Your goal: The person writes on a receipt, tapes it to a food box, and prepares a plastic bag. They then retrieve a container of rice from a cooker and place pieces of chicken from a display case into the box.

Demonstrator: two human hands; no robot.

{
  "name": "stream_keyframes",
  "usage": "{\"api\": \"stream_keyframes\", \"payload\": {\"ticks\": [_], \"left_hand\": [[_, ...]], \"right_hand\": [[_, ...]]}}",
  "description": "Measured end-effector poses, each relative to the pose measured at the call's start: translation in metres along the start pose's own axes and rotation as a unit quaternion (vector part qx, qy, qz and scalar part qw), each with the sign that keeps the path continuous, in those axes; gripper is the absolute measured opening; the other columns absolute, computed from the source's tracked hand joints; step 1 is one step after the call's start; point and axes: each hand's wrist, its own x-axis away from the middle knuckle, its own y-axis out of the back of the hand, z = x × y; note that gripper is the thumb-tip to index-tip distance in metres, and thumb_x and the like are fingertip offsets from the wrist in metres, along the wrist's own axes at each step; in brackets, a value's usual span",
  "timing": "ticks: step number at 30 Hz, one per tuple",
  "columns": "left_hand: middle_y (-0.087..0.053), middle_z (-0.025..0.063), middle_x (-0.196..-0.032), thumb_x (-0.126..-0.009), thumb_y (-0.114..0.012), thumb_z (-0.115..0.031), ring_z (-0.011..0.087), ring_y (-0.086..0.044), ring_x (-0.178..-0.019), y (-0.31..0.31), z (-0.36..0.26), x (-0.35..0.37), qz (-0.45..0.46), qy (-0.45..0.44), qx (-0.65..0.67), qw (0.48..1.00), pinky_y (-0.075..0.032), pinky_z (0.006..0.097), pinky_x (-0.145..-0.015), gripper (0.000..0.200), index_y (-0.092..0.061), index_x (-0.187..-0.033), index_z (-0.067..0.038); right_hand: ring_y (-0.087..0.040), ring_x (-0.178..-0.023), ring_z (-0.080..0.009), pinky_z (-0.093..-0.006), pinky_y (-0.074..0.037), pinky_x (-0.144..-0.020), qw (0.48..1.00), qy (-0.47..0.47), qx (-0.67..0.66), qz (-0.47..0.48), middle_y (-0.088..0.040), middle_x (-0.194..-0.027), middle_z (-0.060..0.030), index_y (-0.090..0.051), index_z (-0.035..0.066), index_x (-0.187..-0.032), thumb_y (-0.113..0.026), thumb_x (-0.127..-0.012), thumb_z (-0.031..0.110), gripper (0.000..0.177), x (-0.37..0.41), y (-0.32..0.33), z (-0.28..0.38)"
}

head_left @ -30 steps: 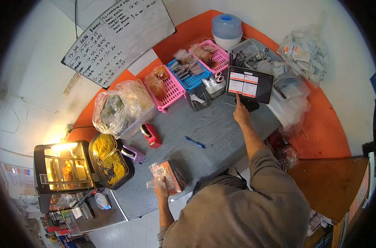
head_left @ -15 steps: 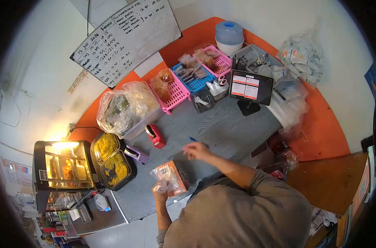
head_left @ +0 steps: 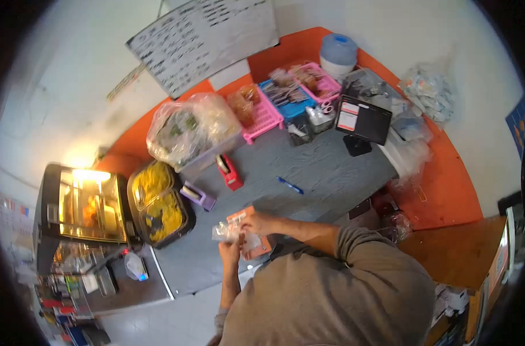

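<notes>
Both of my hands meet over an orange printed packet or box [head_left: 257, 245] near the front edge of the grey table [head_left: 262, 173]. My left hand [head_left: 230, 249] is closed on a clear plastic bag [head_left: 221, 232]. From the right, my right hand [head_left: 252, 224] reaches the top of the same bag, its fingers bent close to the left hand; what they grip is too small to make out. A blue pen [head_left: 290, 185] lies on the table beyond my right forearm.
Red [head_left: 230, 173] and purple [head_left: 198, 196] tape dispensers stand behind the hands. At left are a black tray of yellow food [head_left: 160, 202] and a lit warmer [head_left: 89, 213]. Bagged greens [head_left: 182, 134], a pink basket [head_left: 266, 118] and a tablet [head_left: 363, 119] line the back.
My right hand has moved left and down from beside the pen to the plastic bag, joining my left hand. The pen is now fully visible. The whole view has shifted slightly.
</notes>
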Motion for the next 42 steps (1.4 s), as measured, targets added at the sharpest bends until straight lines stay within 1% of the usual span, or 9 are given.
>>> {"api": "stream_keyframes", "payload": {"ticks": [3,5,9,11,12,15,18,24,42], "left_hand": [[-0.069,0.0119,-0.089,-0.087,-0.067,-0.021,0.0203,-0.069,-0.078,-0.002,0.009,0.005,-0.014,0.148,0.198,0.969,-0.051,0.0276,-0.06,0.028,-0.065,-0.098,0.005],[-0.068,0.0113,-0.087,-0.09,-0.064,-0.019,0.0185,-0.068,-0.078,-0.007,0.016,0.007,0.008,0.18,0.283,0.942,-0.05,0.0272,-0.061,0.023,-0.065,-0.095,0.003],[-0.069,0.0102,-0.097,-0.093,-0.062,-0.022,0.0172,-0.067,-0.086,-0.016,0.013,0.016,0.021,0.186,0.342,0.921,-0.052,0.028,-0.074,0.025,-0.064,-0.104,0.001],[-0.069,0.0094,-0.1,-0.093,-0.062,-0.021,0.0166,-0.066,-0.088,-0.013,0.008,0.017,0.022,0.198,0.341,0.919,-0.052,0.028,-0.077,0.024,-0.064,-0.106,-0.001],[-0.069,0.0085,-0.103,-0.094,-0.062,-0.021,0.0161,-0.066,-0.091,-0.011,0.008,0.017,0.034,0.205,0.332,0.92,-0.052,0.0279,-0.08,0.024,-0.064,-0.108,-0.002],[-0.069,0.0078,-0.103,-0.094,-0.062,-0.019,0.0155,-0.066,-0.09,-0.013,0.015,0.017,0.02,0.193,0.335,0.922,-0.052,0.0279,-0.081,0.023,-0.064,-0.111,-0.003],[-0.067,0.008,-0.109,-0.096,-0.057,-0.02,0.0163,-0.064,-0.101,-0.012,0.018,0.021,0.044,0.187,0.329,0.925,-0.051,0.0305,-0.088,0.03,-0.058,-0.121,-0.003],[-0.068,0.0081,-0.103,-0.095,-0.06,-0.021,0.0157,-0.064,-0.097,-0.012,0.022,0.019,0.045,0.184,0.34,0.921,-0.05,0.0289,-0.087,0.027,-0.061,-0.113,-0.001],[-0.07,0.008,-0.096,-0.094,-0.061,-0.018,0.0164,-0.068,-0.087,-0.013,0.022,0.019,0.044,0.161,0.332,0.928,-0.053,0.0278,-0.079,0.025,-0.064,-0.111,0.001]], "right_hand": [[-0.066,-0.084,-0.0299,-0.0394,-0.052,-0.08,0.984,0.024,-0.127,-0.122,-0.069,-0.092,-0.0114,-0.07,0.006,-0.1,-0.069,-0.082,0.015,0.021,0.021,-0.013,0.004],[-0.065,-0.088,-0.0282,-0.0371,-0.051,-0.081,0.974,0.143,-0.004,-0.177,-0.067,-0.092,-0.0099,-0.071,0.006,-0.097,-0.072,-0.08,0.01,0.018,0.035,-0.019,0.012],[-0.063,-0.092,-0.0285,-0.0363,-0.049,-0.082,0.964,0.17,0.101,-0.179,-0.066,-0.093,-0.0102,-0.071,0.006,-0.095,-0.072,-0.08,0.011,0.016,0.04,-0.034,0.011],[-0.064,-0.089,-0.0236,-0.0344,-0.05,-0.077,0.966,0.121,-0.009,-0.228,-0.067,-0.094,-0.0094,-0.072,0.005,-0.094,-0.071,-0.081,0.009,0.013,0.031,-0.042,0.005],[-0.064,-0.089,-0.017,-0.0306,-0.051,-0.074,0.964,0.011,-0.158,-0.216,-0.068,-0.097,-0.0084,-0.071,0.002,-0.091,-0.07,-0.084,0.006,0.008,0.031,-0.048,0.007],[-0.063,-0.088,-0.0121,-0.0258,-0.051,-0.073,0.928,-0.059,-0.318,-0.188,-0.068,-0.099,-0.0096,-0.068,0.0,-0.1,-0.065,-0.089,0.004,0.012,0.03,-0.055,0.002],[-0.063,-0.087,-0.0131,-0.0258,-0.051,-0.076,0.916,-0.099,-0.358,-0.151,-0.066,-0.097,-0.0099,-0.057,-0.001,-0.111,-0.06,-0.091,0.001,0.02,0.036,-0.044,0.016],[-0.064,-0.087,-0.0154,-0.0296,-0.051,-0.08,0.921,-0.075,-0.355,-0.145,-0.059,-0.092,-0.0087,-0.037,0.004,-0.111,-0.058,-0.089,-0.004,0.031,0.032,-0.058,-0.009],[-0.062,-0.082,-0.011,-0.0266,-0.049,-0.072,0.926,-0.091,-0.333,-0.155,-0.064,-0.087,-0.0079,-0.038,0.006,-0.106,-0.062,-0.09,-0.001,0.029,0.024,-0.052,-0.003]]}}
